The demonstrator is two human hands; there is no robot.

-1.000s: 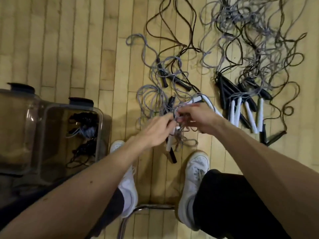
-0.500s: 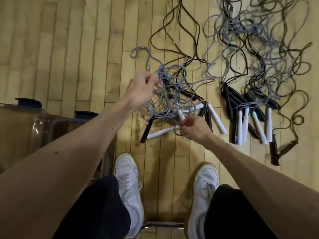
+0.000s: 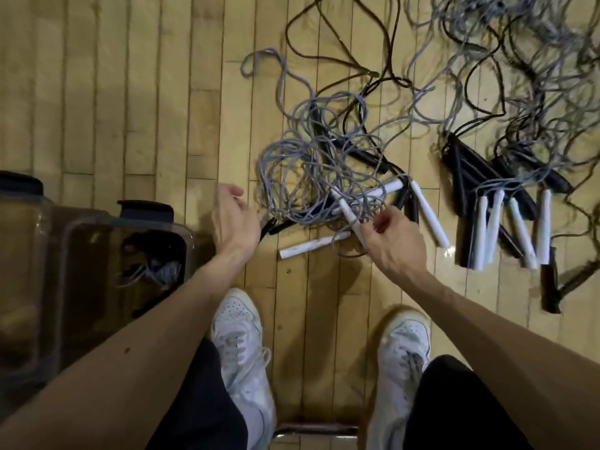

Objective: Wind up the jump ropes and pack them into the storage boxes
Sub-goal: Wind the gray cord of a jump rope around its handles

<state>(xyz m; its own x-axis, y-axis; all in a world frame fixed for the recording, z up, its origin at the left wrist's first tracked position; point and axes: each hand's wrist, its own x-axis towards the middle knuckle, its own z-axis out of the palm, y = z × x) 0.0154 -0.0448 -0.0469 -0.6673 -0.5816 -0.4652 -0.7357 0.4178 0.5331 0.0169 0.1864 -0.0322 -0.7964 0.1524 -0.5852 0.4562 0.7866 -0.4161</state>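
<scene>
Nearest to the camera are the two white shoes [image 3: 242, 339] of the person, standing on the wooden floor [image 3: 113, 92], with a metal bar [image 3: 311, 428] between them at the lower edge. A little further, the left hand [image 3: 232, 219] hangs just beside the grey rope tangle [image 3: 311, 164]; its fingers are relaxed and only loosely bent, with the thumb pointing up. The right hand [image 3: 394, 238] pinches the lower end of a white handle [image 3: 344, 209] between thumb and fingers, and this handle stands tilted, its upper end inside the tangle. A second white handle [image 3: 313, 249] lies flat on the floor between both hands. At the left side stands a transparent storage box [image 3: 97, 241] with black latches, and some wound ropes [image 3: 159, 269] lie inside it. To the right of the right hand, a row of white handles [image 3: 514, 233] lies side by side, partly over black handles [image 3: 470, 177]. Farthest away, a big loose pile of grey and dark ropes [image 3: 526, 76] is spread over the floor, and it reaches the upper and the right edges of the view.
</scene>
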